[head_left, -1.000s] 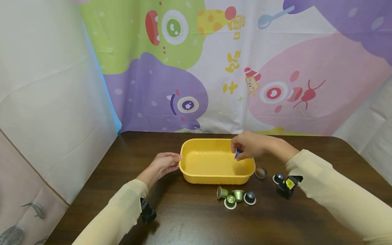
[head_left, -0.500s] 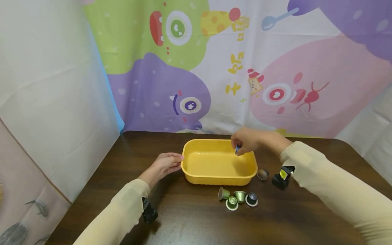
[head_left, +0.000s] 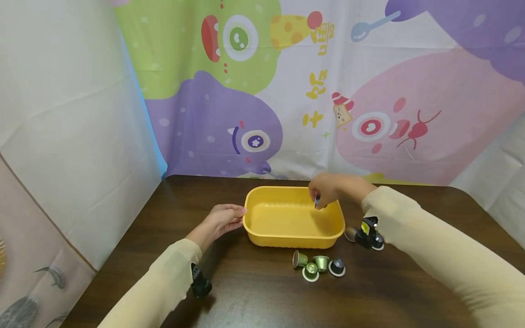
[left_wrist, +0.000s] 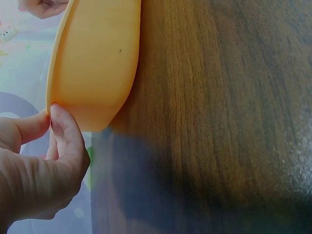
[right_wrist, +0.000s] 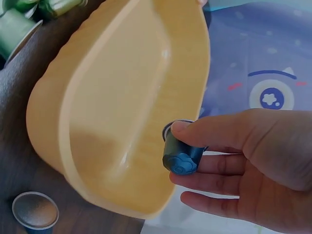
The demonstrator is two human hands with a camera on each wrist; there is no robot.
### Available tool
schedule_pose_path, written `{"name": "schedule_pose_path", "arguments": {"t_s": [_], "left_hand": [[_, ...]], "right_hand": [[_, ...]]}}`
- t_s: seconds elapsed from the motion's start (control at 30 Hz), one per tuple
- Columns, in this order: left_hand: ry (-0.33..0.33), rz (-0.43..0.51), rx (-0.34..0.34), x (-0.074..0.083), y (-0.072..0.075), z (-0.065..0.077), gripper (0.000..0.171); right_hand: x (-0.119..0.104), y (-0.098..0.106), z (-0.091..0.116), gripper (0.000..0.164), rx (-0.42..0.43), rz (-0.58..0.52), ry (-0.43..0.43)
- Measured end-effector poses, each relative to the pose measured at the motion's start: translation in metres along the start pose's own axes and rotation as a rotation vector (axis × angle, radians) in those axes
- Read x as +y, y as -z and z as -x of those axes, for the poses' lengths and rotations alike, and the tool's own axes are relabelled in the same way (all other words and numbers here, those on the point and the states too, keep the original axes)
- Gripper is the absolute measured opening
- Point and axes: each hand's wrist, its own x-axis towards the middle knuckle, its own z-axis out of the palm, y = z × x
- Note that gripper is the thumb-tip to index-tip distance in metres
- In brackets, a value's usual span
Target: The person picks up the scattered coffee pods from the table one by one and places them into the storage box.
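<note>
My left hand pinches the left rim of a yellow plastic basin between thumb and fingers, as the left wrist view shows up close. Over the basin's right end, my right hand holds a dark blue coffee capsule by its rim, thumb against fingers, the narrow end free. The basin's floor shows bare in the head view. In front of the basin lie three green coffee capsules, one on its side, with a dark capsule standing on its rim to their right.
Right of the basin, a capsule with its foil end showing lies near the wall. Another dark capsule is partly hidden behind the black wrist camera. Behind the brown table hangs a cartoon-printed cloth.
My right forearm and wrist camera have swung left, while the hand stays over the basin's right end with the capsule. The left hand keeps its place on the rim.
</note>
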Motion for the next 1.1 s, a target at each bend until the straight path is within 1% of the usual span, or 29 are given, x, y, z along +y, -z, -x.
{"name": "schedule_pose_path", "arguments": {"t_s": [0.07,0.27,0.43,0.53,0.63,0.73,0.83,0.93,1.1], "left_hand": [[-0.002,0.001,0.001,0.000,0.000,0.000,0.027],[-0.001,0.001,0.009,0.000,-0.001,0.000,0.024],[-0.005,0.004,0.008,-0.001,-0.001,0.000,0.026],[-0.007,0.004,0.006,-0.001,-0.001,0.000,0.027],[-0.005,0.002,0.012,0.000,-0.001,0.000,0.027],[-0.004,-0.006,0.014,0.000,-0.001,0.000,0.028],[-0.004,-0.009,0.015,0.000,-0.001,0.000,0.028],[-0.009,-0.008,0.014,0.000,-0.001,0.000,0.028],[-0.008,-0.005,0.017,-0.001,-0.001,-0.001,0.027]], "right_hand": [[0.000,-0.001,-0.002,0.017,-0.018,0.021,-0.011],[-0.002,0.000,-0.006,0.011,-0.102,0.051,-0.082],[-0.004,0.000,-0.010,0.008,-0.128,0.067,-0.099],[-0.005,-0.002,-0.013,0.011,-0.147,0.083,-0.095],[-0.005,-0.003,-0.017,0.017,-0.153,0.101,-0.086],[-0.006,-0.003,-0.020,0.024,-0.155,0.125,-0.091],[-0.007,-0.002,-0.022,0.028,-0.158,0.134,-0.099],[-0.008,-0.001,-0.022,0.024,-0.147,0.149,-0.089],[-0.008,0.001,-0.023,0.012,-0.117,0.152,-0.083]]}}
